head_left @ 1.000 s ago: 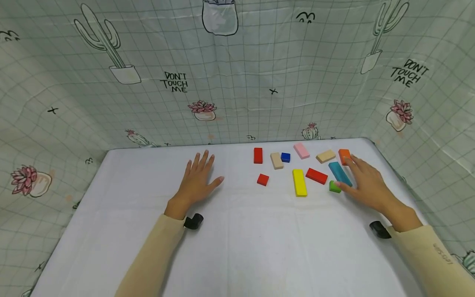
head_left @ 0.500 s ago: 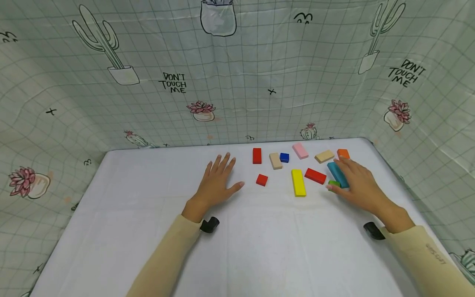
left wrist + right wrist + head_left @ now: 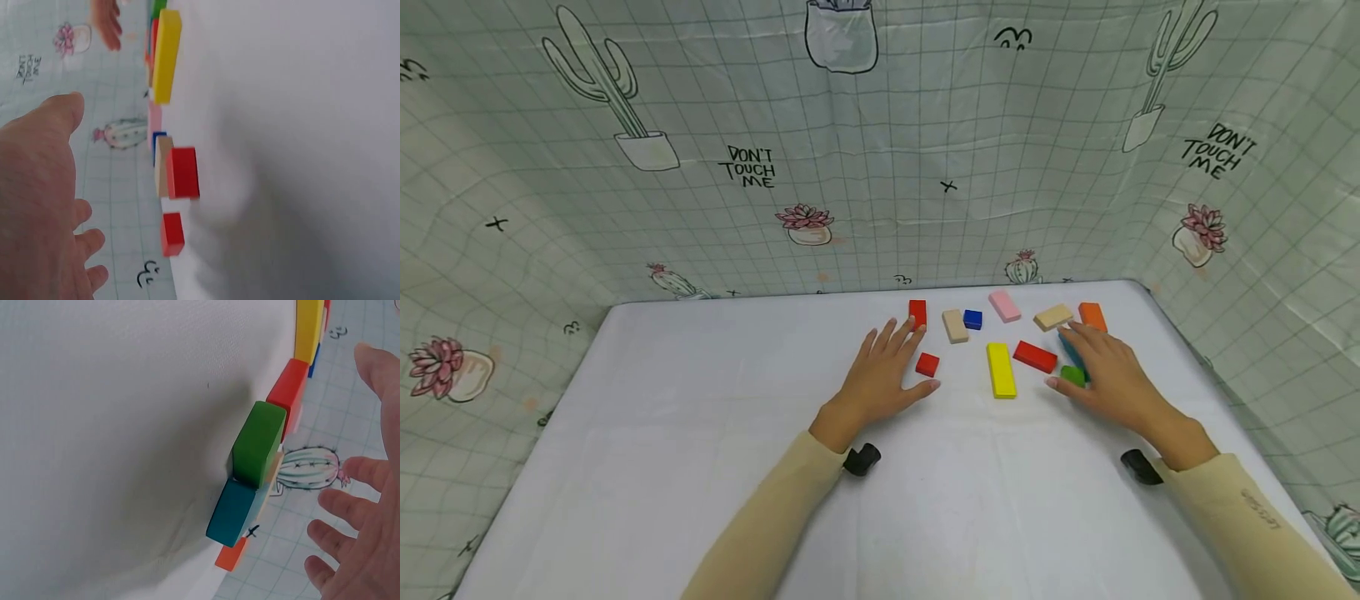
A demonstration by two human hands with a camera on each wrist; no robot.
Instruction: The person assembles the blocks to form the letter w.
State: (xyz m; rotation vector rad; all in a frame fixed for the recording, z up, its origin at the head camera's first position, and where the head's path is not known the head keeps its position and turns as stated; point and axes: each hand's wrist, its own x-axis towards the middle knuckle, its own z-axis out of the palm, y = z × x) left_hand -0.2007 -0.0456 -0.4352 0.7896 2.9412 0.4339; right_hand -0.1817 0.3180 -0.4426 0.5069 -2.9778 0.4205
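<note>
My left hand (image 3: 880, 379) hovers with spread fingers beside a small red block (image 3: 927, 365); its fingertips overlap a longer red block (image 3: 917, 312) in the head view. My right hand (image 3: 1108, 375), fingers extended and apart, is over a blue block (image 3: 1072, 354), which it partly covers. A green block (image 3: 1072, 376) shows between its thumb and fingers, touching the blue one in the right wrist view. Neither hand holds anything. Between the hands lie a yellow block (image 3: 1002, 371) and a red block (image 3: 1035, 357).
Farther back lie a beige block (image 3: 955, 326), a dark blue block (image 3: 973, 319), a pink block (image 3: 1004, 306), another beige block (image 3: 1053, 317) and an orange block (image 3: 1092, 316). A patterned cloth (image 3: 880, 150) rises behind the white table (image 3: 700, 417).
My left hand has moved right, up to the red blocks. My right hand has shifted slightly left, covering more of the blue block. The blocks stay where they were.
</note>
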